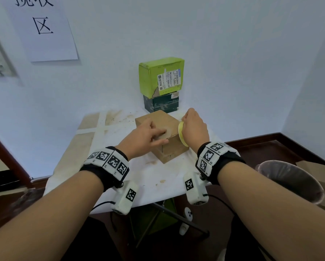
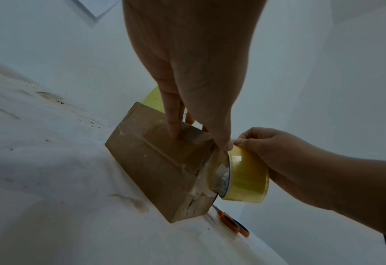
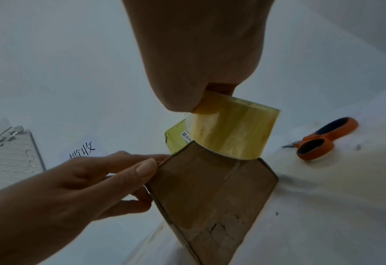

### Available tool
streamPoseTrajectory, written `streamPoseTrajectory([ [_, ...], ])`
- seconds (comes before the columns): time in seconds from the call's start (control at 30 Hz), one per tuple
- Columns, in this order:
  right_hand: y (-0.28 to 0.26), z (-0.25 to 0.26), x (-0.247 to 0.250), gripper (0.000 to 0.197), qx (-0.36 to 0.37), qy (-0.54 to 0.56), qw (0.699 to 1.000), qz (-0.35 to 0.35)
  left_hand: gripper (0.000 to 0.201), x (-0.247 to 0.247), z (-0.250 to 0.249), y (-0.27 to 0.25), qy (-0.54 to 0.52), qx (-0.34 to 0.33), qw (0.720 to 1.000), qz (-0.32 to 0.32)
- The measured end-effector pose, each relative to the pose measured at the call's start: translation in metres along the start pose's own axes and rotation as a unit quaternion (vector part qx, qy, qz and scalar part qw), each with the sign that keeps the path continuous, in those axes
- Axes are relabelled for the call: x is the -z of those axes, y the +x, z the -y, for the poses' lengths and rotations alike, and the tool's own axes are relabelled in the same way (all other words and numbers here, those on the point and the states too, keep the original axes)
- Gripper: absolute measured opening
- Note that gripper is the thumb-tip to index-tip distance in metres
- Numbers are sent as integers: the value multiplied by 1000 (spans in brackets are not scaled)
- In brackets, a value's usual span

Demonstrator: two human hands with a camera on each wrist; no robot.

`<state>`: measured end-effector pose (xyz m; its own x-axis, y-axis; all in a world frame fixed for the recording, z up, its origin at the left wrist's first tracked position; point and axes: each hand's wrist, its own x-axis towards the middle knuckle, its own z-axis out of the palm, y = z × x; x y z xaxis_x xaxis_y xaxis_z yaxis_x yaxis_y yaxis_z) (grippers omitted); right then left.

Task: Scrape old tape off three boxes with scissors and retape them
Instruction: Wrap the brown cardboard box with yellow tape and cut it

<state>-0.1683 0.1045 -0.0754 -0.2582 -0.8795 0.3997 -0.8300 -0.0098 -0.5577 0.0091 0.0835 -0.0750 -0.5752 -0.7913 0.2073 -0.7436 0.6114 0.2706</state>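
A brown cardboard box (image 1: 159, 122) stands in the middle of the white-covered table (image 1: 158, 187). My left hand (image 1: 146, 136) lies on its top with straight fingers (image 2: 172, 125), pressing clear tape down near the front edge. My right hand (image 1: 193, 127) grips a yellow tape roll (image 1: 182, 135) against the box's right side; a strip of tape runs from the roll (image 2: 248, 175) onto the box (image 2: 155, 161). Orange-handled scissors (image 3: 323, 139) lie on the table to the right of the box. At the back, a green box (image 1: 161, 76) sits on a dark box (image 1: 161, 103).
The two stacked boxes stand against the wall in the corner. A lined waste bin (image 1: 293, 178) is on the floor to the right of the table, with cardboard (image 1: 316, 170) behind it. A paper sign (image 1: 43, 29) hangs on the left wall.
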Motion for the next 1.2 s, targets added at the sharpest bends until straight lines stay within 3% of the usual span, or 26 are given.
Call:
streamPoseTrajectory([
  [0.3, 1, 0, 1, 27, -5, -3, 1000, 9, 45, 4, 0, 2, 5, -8, 1000, 5],
  [0.47, 2, -1, 1, 27, 1, -10, 1000, 14, 41, 15, 8, 7, -29, 38, 997, -65],
  [0.7, 3, -3, 3, 27, 12, -12, 1000, 19, 46, 12, 9, 6, 25, 47, 998, 42],
  [0.93, 4, -2, 4, 25, 6, 21, 999, 33, 44, 10, 7, 3, 48, 63, 996, 43],
  [1.07, 10, -5, 11, 16, -20, 95, 994, 48, 44, 10, 3, 8, 121, 65, 989, 55],
  [1.2, 18, -13, 32, 8, -80, 194, 978, 10, 40, 16, 5, 13, 117, 76, 989, 58],
])
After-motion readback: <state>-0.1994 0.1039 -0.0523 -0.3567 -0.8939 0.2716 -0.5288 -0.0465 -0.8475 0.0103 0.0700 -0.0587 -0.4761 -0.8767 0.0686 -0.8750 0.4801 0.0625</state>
